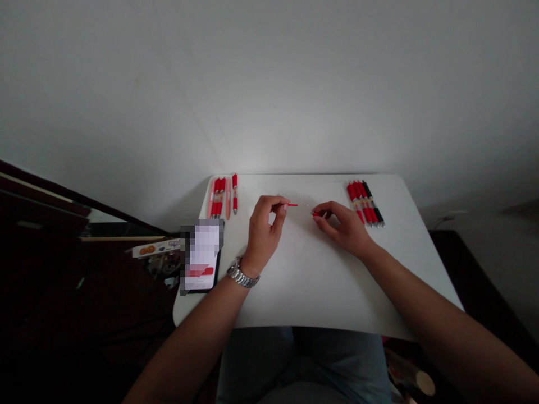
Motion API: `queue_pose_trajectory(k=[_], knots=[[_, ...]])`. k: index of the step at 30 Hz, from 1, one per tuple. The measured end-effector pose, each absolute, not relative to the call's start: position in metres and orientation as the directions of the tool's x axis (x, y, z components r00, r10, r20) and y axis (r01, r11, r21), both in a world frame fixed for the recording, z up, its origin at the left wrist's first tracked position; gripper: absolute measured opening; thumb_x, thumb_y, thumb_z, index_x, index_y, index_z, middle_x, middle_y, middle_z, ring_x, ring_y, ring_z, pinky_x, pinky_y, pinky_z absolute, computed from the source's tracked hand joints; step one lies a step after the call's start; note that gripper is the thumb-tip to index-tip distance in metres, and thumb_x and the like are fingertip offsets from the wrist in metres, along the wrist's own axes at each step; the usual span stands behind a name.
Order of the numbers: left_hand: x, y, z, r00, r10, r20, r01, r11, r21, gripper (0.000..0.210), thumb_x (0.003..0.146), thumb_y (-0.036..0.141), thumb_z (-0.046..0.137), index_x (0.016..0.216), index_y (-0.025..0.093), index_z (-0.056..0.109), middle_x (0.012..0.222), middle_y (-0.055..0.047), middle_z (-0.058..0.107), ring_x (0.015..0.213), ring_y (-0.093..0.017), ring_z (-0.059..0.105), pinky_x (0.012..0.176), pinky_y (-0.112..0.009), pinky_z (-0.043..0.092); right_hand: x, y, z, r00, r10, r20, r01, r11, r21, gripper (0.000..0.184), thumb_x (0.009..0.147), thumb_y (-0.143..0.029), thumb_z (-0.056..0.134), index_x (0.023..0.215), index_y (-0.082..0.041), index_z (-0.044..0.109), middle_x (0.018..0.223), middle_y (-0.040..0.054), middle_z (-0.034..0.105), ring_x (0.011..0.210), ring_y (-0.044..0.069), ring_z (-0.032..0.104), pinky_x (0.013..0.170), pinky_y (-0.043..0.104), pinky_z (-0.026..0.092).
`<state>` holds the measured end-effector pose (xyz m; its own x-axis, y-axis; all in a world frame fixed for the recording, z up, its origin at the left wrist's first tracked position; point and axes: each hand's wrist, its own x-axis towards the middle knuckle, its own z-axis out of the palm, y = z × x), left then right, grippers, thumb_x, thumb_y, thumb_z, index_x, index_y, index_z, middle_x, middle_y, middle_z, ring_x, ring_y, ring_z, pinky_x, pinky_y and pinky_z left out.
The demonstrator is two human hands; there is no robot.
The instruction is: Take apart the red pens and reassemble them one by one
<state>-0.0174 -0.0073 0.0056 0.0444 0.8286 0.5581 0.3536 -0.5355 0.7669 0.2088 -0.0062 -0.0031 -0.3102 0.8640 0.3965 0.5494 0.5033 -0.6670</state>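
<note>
From where I stand, the left hand (264, 224) has thumb and forefinger pinched on a thin red stick (293, 205), perhaps a refill, pointing toward the other hand. The right hand (343, 227), fingers curled, grips a short red pen part (315, 213) with a silvery end. Between them, something small and clear (306, 204) lies on the bench (295, 286). I'd judge that a pen's pieces are being handled separately; the next move calls for a light pinch and careful lining up. Just beyond the right hand lie red pens (364, 201) and a black pen (373, 202). Left of the left hand are more red pens (218, 193) and a phone (205, 252), near the wrist.
</note>
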Motion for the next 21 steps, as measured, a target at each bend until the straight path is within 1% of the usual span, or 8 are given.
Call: queue_pose_trajectory(k=[4,7,14,18,21], knots=[[-0.0179,-0.0072,0.0065,0.052,0.816,0.575,0.371,-0.550,0.748,0.010,0.101,0.025,0.057,0.108,0.022,0.064,0.105,-0.005,0.066,0.100,-0.016,0.065,0.088,-0.033,0.055,0.2080,-0.0063,-0.0013,-0.353,0.837,0.419,0.563,0.547,-0.619,0.012,0.094,-0.028,0.062,0.105,-0.023,0.065,0.090,0.0059,0.071,0.083,0.022,0.066,0.074,0.035,0.053],[-0.0181,-0.0077,0.0066,0.062,0.815,0.576,0.382,-0.553,0.741,0.011,0.101,0.024,0.057,0.108,0.022,0.064,0.105,-0.004,0.066,0.100,-0.016,0.064,0.088,-0.033,0.055,0.2074,-0.0061,-0.0001,-0.370,0.829,0.419,0.565,0.559,-0.606,0.012,0.094,-0.028,0.063,0.105,-0.022,0.066,0.088,0.0055,0.070,0.083,0.022,0.066,0.073,0.035,0.053],[-0.0174,-0.0081,0.0080,0.107,0.802,0.588,0.383,-0.579,0.720,0.010,0.101,0.024,0.057,0.107,0.023,0.065,0.103,-0.004,0.065,0.103,-0.016,0.064,0.093,-0.034,0.054,0.2068,-0.0061,0.0006,-0.384,0.826,0.412,0.567,0.564,-0.601,0.013,0.094,-0.028,0.065,0.105,-0.022,0.066,0.087,0.0053,0.069,0.083,0.022,0.065,0.073,0.036,0.052],[-0.0173,-0.0078,0.0083,0.139,0.796,0.589,0.394,-0.590,0.705,0.010,0.100,0.023,0.058,0.107,0.023,0.065,0.101,-0.004,0.066,0.099,-0.015,0.065,0.094,-0.035,0.054,0.2057,-0.0066,0.0021,-0.388,0.819,0.422,0.555,0.573,-0.602,0.013,0.094,-0.028,0.064,0.105,-0.022,0.067,0.088,0.0057,0.069,0.083,0.022,0.065,0.075,0.037,0.052],[-0.0167,-0.0080,0.0056,0.146,0.810,0.567,0.381,-0.575,0.724,0.011,0.099,0.023,0.059,0.109,0.023,0.065,0.102,-0.004,0.067,0.096,-0.015,0.066,0.092,-0.035,0.056,0.2051,-0.0068,0.0029,-0.385,0.822,0.420,0.551,0.570,-0.610,0.013,0.095,-0.030,0.064,0.105,-0.024,0.067,0.088,0.0059,0.070,0.084,0.023,0.066,0.076,0.038,0.053]])
